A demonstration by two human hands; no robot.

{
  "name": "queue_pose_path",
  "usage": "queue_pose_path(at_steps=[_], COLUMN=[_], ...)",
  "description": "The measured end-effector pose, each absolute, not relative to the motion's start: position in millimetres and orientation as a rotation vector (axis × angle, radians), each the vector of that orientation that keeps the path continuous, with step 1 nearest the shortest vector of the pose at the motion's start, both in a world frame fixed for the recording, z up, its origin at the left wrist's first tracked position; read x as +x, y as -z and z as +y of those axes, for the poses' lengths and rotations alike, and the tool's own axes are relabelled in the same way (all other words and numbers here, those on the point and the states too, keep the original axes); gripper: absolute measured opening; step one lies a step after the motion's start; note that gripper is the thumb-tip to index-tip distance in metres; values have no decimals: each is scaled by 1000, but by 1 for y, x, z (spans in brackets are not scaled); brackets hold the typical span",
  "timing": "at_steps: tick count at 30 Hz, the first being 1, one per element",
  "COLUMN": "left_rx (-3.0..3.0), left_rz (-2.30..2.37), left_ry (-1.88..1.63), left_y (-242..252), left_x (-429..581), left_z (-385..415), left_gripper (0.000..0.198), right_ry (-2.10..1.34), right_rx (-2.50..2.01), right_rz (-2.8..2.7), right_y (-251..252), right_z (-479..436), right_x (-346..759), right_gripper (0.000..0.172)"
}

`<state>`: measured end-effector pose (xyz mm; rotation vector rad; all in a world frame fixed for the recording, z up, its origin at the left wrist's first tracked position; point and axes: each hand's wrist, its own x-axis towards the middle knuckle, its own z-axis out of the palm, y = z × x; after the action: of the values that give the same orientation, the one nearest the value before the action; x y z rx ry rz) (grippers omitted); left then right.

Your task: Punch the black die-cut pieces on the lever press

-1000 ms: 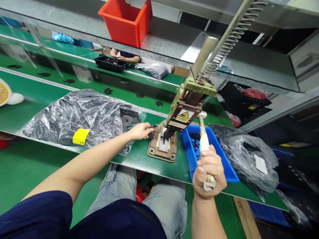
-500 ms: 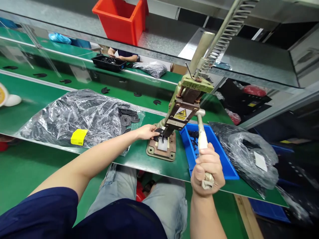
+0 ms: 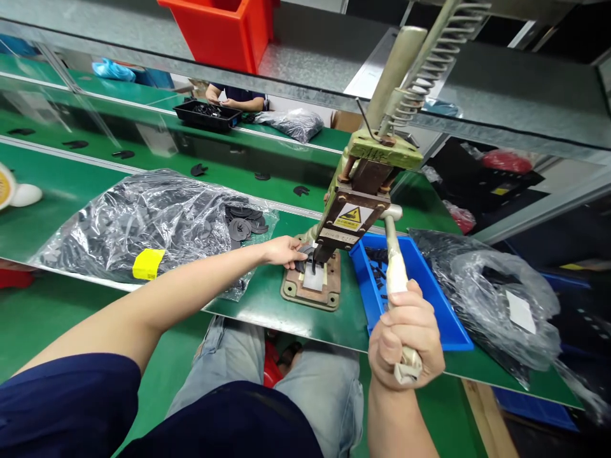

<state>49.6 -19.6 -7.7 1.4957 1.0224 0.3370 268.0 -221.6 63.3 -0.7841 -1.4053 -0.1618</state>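
Note:
My right hand is wrapped round the taped handle of a hand press. My left hand pinches a dark, flat, rounded piece over the press base, under the ram. The fingers partly hide that piece. A pale plate lies on the base in front of it. To the left, a clear plastic bag spills several similar dark discs from its open end. Right of the press, a blue bin holds small black pieces.
An orange-red bin stands on the metal shelf above the bench. Single dark pieces lie spaced along the green strip behind. A crumpled plastic bag lies at right. Across, a co-worker's hands are near a black tray.
The view has shifted slightly, so the press and bins appear a little displaced. Both hands keep their holds, on the handle and the dark piece.

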Motion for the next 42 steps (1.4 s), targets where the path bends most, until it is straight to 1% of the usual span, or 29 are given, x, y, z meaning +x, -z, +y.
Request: queue_pose_path(at_steps=[7, 9, 11, 12, 14, 15, 16, 17, 19, 21, 23, 25, 27, 28, 31, 33, 37, 42], left_rx=[1292, 1222, 1184, 1177, 1179, 1187, 1202, 1222, 1277, 1335, 1372, 1389, 1398, 1402, 1405, 1402, 1350, 1364], left_rz=[1119, 1124, 1121, 1114, 1088, 1072, 1053, 1029, 961, 888, 835, 799, 770, 759, 735, 715, 650, 656], left_ry=[-165, -145, -153, -165, -215, -248, -290, -334, -403, -432, -426, -423, -417, -409, -370, -364, -343, -315], left_y=[-2, -3, -2, -2, -3, -5, -7, -10, -19, -30, -41, -51, -58, -60, -63, -64, -62, -60], left_x=[55, 55, 56, 56, 55, 53, 50, 45, 33, 18, 6, -1, -3, -2, 2, 3, 4, 2], left_z=[-15, -16, -19, -22, -27, -30, -34, -38, -48, -60, -74, -89, -102, -108, -123, -129, -133, -127], left_gripper=[29, 30, 29, 28, 28, 29, 31, 34, 41, 47, 49, 51, 51, 51, 50, 50, 49, 50], right_ry=[184, 184, 187, 184, 150, 127, 112, 118, 171, 186, 51, -149, -312, -367, -432, -432, -428, -384], right_rx=[-790, -752, -679, -646, -621, -632, -654, -676, -756, -919, -1032, -1099, -1103, -1095, -1093, -1113, -1136, -1149], right_rz=[-1373, -1343, -1290, -1271, -1292, -1316, -1332, -1328, -1259, -1194, -1297, -1496, -1652, -1693, -1676, -1617, -1588, -1721], right_y=[-61, -74, -101, -118, -151, -165, -173, -174, -158, -119, -73, -34, -10, -4, 5, 7, 8, -4], right_z=[-220, -215, -205, -198, -184, -177, -172, -168, -166, -169, -177, -185, -191, -193, -197, -200, -209, -215], right_x=[265, 262, 260, 260, 265, 269, 274, 280, 288, 288, 279, 262, 242, 232, 211, 202, 196, 207], right_gripper=[26, 24, 16, 19, 43, 50, 53, 52, 44, 38, 28, 31, 31, 28, 12, 5, 5, 9])
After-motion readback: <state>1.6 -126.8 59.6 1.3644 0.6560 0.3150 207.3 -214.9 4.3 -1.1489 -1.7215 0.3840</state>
